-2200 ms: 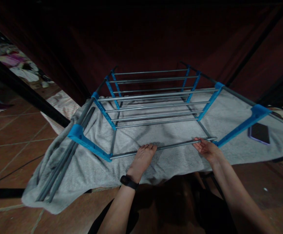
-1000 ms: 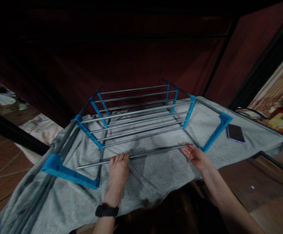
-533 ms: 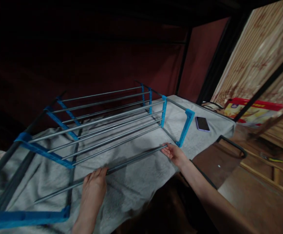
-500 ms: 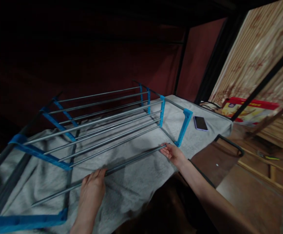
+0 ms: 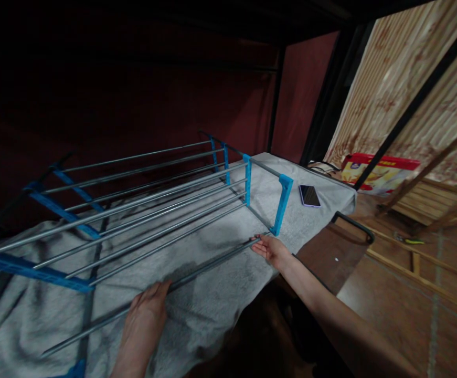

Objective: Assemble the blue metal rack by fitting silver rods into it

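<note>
A long grey metal rod (image 5: 208, 266) lies slantwise in front of me, held in both hands. My left hand (image 5: 145, 315) is closed over it left of its middle, and the rod's free end pokes out toward the lower left. Near the other end, my right hand (image 5: 269, 251) grips it with the fingers, close to the foot of a blue plastic bracket (image 5: 282, 205). Behind the rod stands a rack (image 5: 153, 211) of grey bars joined by blue end pieces. Another blue piece (image 5: 73, 370) shows at the bottom left, partly cut off.
A grey blanket (image 5: 220, 315) lies under the rack. A phone (image 5: 309, 196) rests on it at the right. Beyond its edge are a brown chair seat (image 5: 326, 249) with a dark frame, wooden furniture (image 5: 417, 262), and a red and yellow box (image 5: 380, 173). Dark posts rise behind.
My view has turned slightly right, so the rack and phone sit farther left. Both hands keep hold of the rod, its right end now nearer the blue bracket's foot.
</note>
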The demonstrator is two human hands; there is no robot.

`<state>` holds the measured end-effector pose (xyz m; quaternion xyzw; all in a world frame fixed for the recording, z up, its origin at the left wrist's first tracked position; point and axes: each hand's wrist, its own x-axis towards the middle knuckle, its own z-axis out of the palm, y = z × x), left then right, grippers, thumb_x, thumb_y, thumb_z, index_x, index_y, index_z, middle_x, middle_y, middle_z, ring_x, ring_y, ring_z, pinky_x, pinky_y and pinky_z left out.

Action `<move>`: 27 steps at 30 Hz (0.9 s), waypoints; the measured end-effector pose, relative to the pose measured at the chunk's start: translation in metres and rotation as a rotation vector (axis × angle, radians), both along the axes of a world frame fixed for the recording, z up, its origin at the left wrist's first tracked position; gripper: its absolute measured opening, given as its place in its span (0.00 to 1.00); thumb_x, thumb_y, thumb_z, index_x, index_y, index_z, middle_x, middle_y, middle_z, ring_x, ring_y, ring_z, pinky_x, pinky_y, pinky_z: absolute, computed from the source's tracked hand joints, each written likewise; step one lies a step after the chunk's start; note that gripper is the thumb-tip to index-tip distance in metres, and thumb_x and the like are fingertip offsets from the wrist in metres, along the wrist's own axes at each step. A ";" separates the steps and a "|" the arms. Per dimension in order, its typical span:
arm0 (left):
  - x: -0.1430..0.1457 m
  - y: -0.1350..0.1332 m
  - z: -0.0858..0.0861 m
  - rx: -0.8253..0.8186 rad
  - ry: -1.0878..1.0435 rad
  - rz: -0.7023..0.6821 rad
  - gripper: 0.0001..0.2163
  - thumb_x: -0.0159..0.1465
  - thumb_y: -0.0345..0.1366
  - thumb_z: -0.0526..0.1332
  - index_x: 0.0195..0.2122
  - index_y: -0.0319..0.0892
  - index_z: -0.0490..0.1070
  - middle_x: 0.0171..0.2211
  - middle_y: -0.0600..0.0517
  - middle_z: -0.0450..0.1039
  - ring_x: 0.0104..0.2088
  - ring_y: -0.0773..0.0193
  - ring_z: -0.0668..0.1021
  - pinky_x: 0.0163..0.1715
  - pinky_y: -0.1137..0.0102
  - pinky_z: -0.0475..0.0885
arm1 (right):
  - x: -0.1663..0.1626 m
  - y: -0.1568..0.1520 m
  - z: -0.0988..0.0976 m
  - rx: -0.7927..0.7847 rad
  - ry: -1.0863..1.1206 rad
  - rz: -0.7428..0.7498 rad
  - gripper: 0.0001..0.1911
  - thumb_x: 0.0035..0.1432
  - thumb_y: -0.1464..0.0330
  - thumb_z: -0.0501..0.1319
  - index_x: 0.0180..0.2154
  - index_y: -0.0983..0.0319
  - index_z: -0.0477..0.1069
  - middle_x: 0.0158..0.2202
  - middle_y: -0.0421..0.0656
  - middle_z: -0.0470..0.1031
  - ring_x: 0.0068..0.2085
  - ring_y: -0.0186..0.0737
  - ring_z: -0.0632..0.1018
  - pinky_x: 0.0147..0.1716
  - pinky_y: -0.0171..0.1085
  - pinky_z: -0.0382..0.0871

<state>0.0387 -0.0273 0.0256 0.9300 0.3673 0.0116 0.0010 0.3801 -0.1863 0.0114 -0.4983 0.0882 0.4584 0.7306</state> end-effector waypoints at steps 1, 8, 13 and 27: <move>0.001 -0.001 0.001 0.001 0.003 0.000 0.24 0.65 0.23 0.46 0.58 0.41 0.72 0.54 0.43 0.77 0.53 0.58 0.79 0.55 0.62 0.69 | 0.001 -0.001 0.000 -0.002 0.000 -0.002 0.08 0.65 0.78 0.56 0.34 0.66 0.72 0.26 0.46 0.80 0.25 0.34 0.81 0.30 0.32 0.80; 0.011 -0.009 0.004 -0.006 0.068 -0.017 0.26 0.63 0.21 0.45 0.59 0.40 0.70 0.54 0.43 0.76 0.53 0.59 0.79 0.56 0.64 0.69 | 0.007 -0.006 -0.002 -0.009 -0.007 -0.021 0.08 0.65 0.77 0.56 0.34 0.65 0.72 0.26 0.46 0.81 0.26 0.36 0.82 0.31 0.33 0.80; 0.010 -0.006 -0.003 -0.018 0.030 -0.049 0.25 0.64 0.22 0.46 0.59 0.43 0.70 0.55 0.44 0.76 0.53 0.59 0.79 0.57 0.63 0.69 | 0.011 -0.009 -0.004 -0.009 -0.012 -0.030 0.08 0.65 0.77 0.56 0.34 0.65 0.72 0.25 0.46 0.80 0.26 0.36 0.81 0.31 0.33 0.80; 0.013 -0.008 -0.006 -0.031 0.022 -0.061 0.24 0.66 0.24 0.46 0.59 0.40 0.70 0.55 0.42 0.76 0.55 0.57 0.78 0.57 0.61 0.69 | 0.013 -0.012 -0.003 -0.022 -0.016 -0.031 0.09 0.65 0.77 0.56 0.33 0.64 0.71 0.25 0.45 0.79 0.26 0.36 0.81 0.33 0.34 0.80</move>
